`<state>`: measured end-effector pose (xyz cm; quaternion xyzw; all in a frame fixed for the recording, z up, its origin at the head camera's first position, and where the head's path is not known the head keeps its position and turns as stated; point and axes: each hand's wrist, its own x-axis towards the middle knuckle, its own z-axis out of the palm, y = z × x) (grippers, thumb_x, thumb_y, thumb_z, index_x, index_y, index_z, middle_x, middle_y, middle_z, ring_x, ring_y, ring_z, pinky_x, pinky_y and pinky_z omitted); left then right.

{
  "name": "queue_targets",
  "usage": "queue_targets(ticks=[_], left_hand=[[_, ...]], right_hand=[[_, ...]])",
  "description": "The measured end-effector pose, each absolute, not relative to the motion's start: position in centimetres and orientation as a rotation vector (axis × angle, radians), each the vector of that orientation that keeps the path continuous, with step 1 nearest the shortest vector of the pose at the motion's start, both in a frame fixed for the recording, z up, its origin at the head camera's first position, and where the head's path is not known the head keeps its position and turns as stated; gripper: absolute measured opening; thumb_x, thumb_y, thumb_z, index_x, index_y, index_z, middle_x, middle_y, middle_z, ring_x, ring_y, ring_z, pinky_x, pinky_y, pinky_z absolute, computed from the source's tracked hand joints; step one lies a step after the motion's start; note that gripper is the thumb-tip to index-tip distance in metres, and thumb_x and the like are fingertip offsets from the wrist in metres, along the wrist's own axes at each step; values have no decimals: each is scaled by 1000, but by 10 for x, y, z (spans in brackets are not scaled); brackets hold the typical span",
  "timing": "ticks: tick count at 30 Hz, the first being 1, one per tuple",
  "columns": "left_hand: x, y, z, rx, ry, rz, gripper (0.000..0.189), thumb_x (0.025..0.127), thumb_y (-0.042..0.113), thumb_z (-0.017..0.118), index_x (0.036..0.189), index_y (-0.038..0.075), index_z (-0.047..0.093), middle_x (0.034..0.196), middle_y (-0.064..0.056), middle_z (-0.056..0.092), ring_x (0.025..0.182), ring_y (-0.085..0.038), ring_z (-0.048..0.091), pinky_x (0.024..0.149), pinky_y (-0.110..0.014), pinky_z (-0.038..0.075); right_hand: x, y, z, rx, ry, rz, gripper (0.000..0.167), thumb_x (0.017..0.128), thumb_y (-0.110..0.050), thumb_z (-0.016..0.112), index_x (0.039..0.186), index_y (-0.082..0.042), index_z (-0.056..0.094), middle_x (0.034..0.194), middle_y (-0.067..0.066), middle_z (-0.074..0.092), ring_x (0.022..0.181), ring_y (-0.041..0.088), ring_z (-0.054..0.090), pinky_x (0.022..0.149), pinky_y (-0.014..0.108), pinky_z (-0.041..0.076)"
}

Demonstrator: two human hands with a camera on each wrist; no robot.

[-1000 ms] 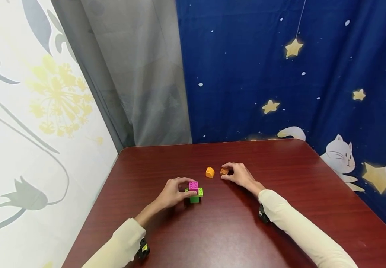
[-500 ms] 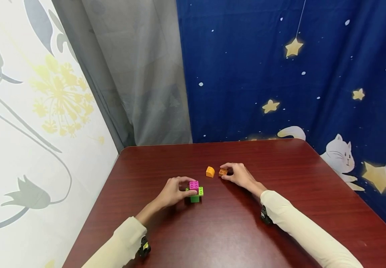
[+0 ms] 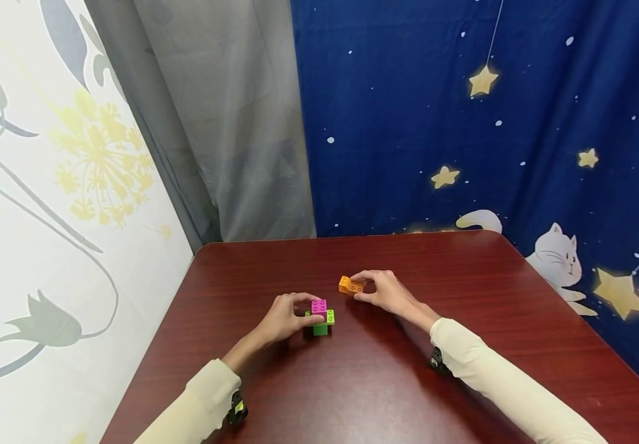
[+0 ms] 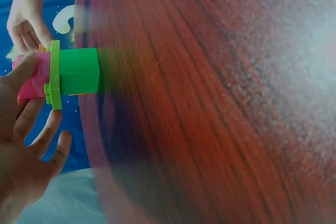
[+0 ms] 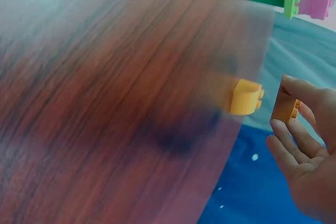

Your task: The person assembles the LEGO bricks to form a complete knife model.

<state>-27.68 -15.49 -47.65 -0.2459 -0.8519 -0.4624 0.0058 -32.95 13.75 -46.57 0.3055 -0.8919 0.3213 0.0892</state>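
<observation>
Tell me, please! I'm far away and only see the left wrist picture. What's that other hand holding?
Observer: The right hand pinches an orange brick between its thumb and fingers.

Operator: Ooh! Is there a brick with a round side anywhere?

Observer: Yes, the right wrist view shows a yellow-orange brick with a curved side, on the table.

Operator: And how many bumps are on top of the pink one?

Observer: Four: the head view looks down on the pink brick in the left hand, and its top shows two rows of two.
</observation>
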Motion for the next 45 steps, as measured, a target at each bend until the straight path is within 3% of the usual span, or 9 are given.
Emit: queue_targets(ticks=[7,14,26,29,36,45], left_hand=[[-277,-155,-477,-761,-2673,-1435,36,86,22,88,118,12,76,106,-6,77,92,-21,76,81,-39,61],[-277,-156,-478,-767,-2666,-1429,36,85,23,89,117,11,77,104,-7,77,93,-22,76,83,-43,61],[-278,-156,-479,-756,-2674,-1417,37,86,25,88,116,8,76,106,-7,78,92,-21,77,81,-37,61],[-277,-156,-479,-759,-2665,-1394,40,86,27,88,116,5,75,108,-11,77,93,-24,77,81,-40,62],[-277,-156,-479,-759,-2663,-1411,39,85,24,88,115,3,74,107,-12,77,96,-25,76,83,-42,62],[-278,-156,-478,-780,-2677,-1442,37,89,17,85,120,1,72,114,-14,75,103,-27,75,87,-43,60]], right_hand=[[-317,124,-454,1020,-2585,978,39,87,-14,86,124,-7,74,112,4,76,97,27,71,87,48,58],[-307,109,-443,1077,-2578,965,37,89,-18,84,125,-14,75,111,0,76,96,20,72,85,34,58],[-296,90,-437,1163,-2539,1038,37,90,-18,84,126,-11,75,113,0,76,99,11,71,84,25,57],[-294,86,-438,1189,-2527,1023,37,91,-18,83,126,-11,75,112,-1,76,100,10,70,86,28,58],[-290,78,-442,1239,-2506,1047,38,92,-16,82,129,-10,74,115,0,76,99,19,69,81,42,59],[-289,73,-443,1284,-2482,1028,38,95,-16,79,131,-9,72,121,4,75,82,24,66,69,42,56]])
